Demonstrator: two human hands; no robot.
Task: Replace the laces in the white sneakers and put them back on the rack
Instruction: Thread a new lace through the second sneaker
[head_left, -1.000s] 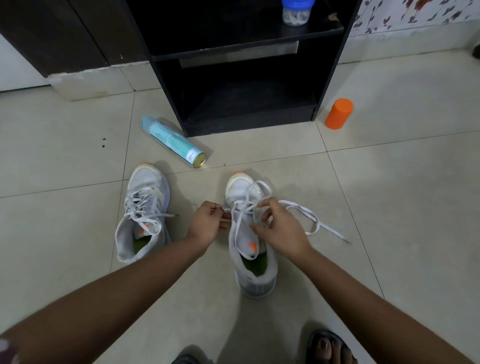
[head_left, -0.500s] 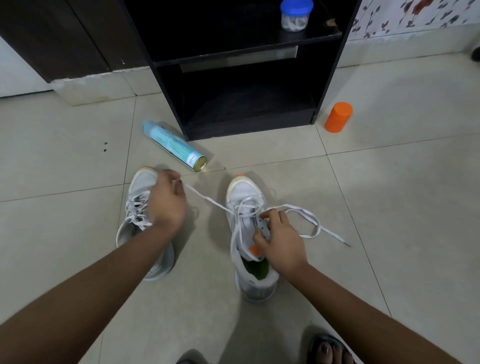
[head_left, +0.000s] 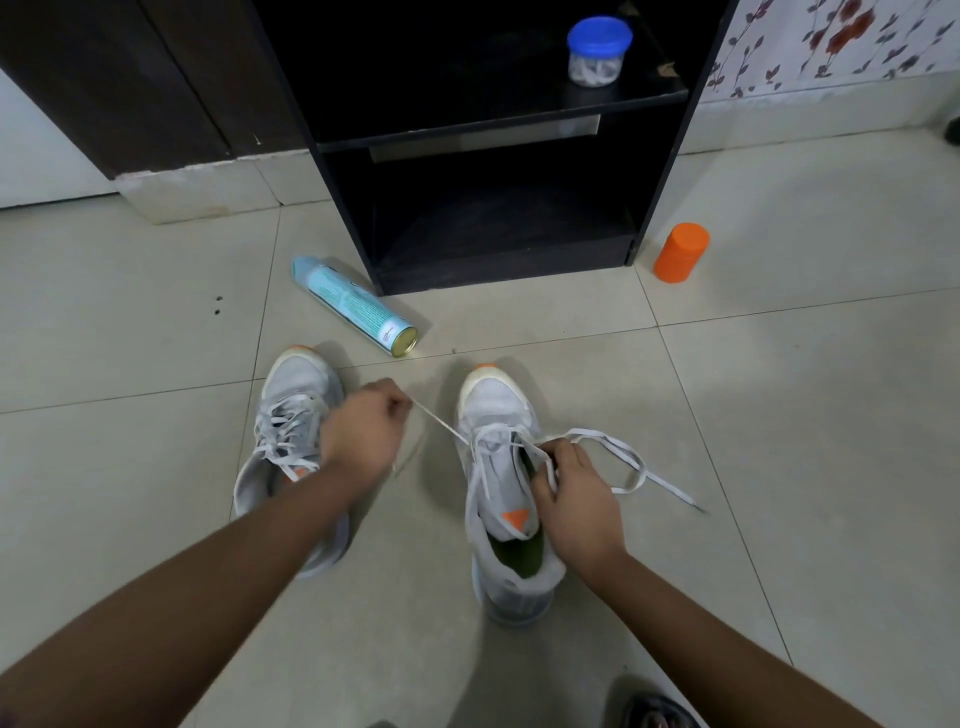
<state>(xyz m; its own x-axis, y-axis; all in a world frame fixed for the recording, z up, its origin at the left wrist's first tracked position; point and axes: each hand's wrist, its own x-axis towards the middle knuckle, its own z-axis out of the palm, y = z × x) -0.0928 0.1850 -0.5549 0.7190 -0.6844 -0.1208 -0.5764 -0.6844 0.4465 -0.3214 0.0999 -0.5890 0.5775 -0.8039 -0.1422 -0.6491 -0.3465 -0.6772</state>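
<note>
Right sneaker (head_left: 498, 410) on tile floor (head_left: 779, 415) in front of black rack (head_left: 670, 182), toe twd it, part-laced, tongue up. Left sneaker (head_left: 298, 384) beside it, apart, laced.

At left hand (head_left: 363, 431): tight fist, pinching one end of lace (head_left: 441, 423) btw thumb & forefinger. Strand taut from fist down to front eyelets of right sneaker.

At right hand (head_left: 576, 499): fingers curled, gripping lace by the shoe's right-side eyelets, palm against the collar. Other lace end loose, looped on floor to the right of the shoe.

Spray can (head_left: 353, 306) on its side btw left sneaker's toe & rack's left corner, clear of the shoe. Orange container (head_left: 681, 253) upright on floor, right of rack. Jar w/ blue lid (head_left: 597, 52) on rack's upper shelf. Sandalled foot (head_left: 654, 712) at bottom edge.

Left forearm across heel half of left sneaker, hiding it; fist over that shoe's laces, knuckles up. Right forearm in from lower right, wrist bent down over right sneaker's opening.
</note>
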